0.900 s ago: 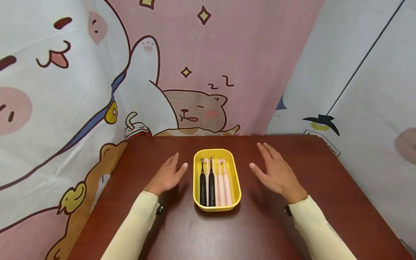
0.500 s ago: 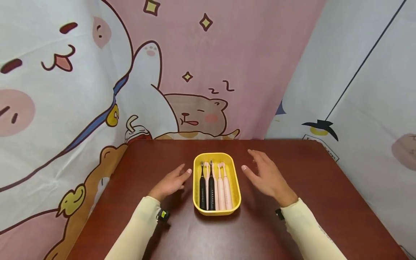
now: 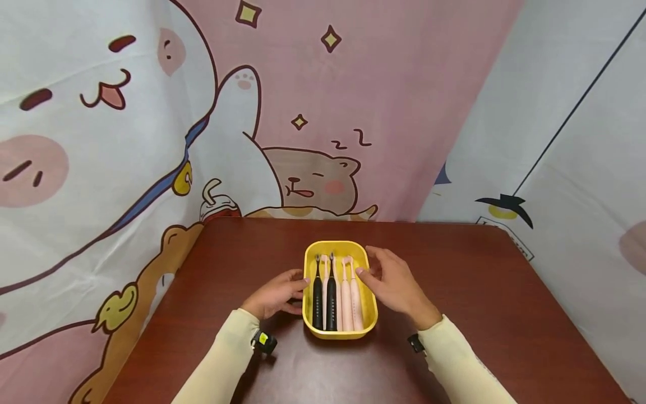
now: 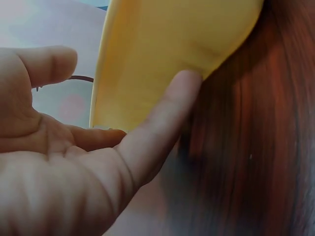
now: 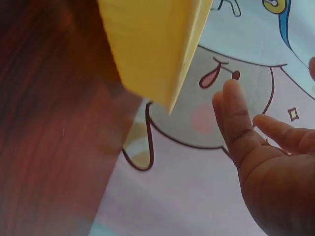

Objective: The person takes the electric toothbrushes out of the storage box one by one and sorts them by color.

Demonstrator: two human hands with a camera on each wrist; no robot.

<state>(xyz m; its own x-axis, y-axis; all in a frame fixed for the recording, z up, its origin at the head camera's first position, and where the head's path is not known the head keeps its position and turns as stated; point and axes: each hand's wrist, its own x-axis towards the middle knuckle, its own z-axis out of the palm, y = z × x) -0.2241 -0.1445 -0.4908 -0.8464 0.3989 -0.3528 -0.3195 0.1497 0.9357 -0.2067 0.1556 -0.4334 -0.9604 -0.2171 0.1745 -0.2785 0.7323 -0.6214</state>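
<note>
A yellow plastic basket stands on the dark table in the head view. Two black electric toothbrushes and several pink electric toothbrushes lie side by side in it, heads toward the far end. My left hand is at the basket's left side, thumb by the rim; in the left wrist view a straight finger reaches the outer wall near its base. At the right side my right hand has its thumb over the rim. The right wrist view shows its relaxed fingers apart from the wall.
The reddish-brown table extends on both sides of the basket and behind it. A cartoon-printed cloth hangs along the back and sides. A small black device is strapped to the left wrist, and another to the right.
Both hands have moved inward from either side to the basket, the left rightward and the right leftward. The basket and toothbrushes stay in place on the table.
</note>
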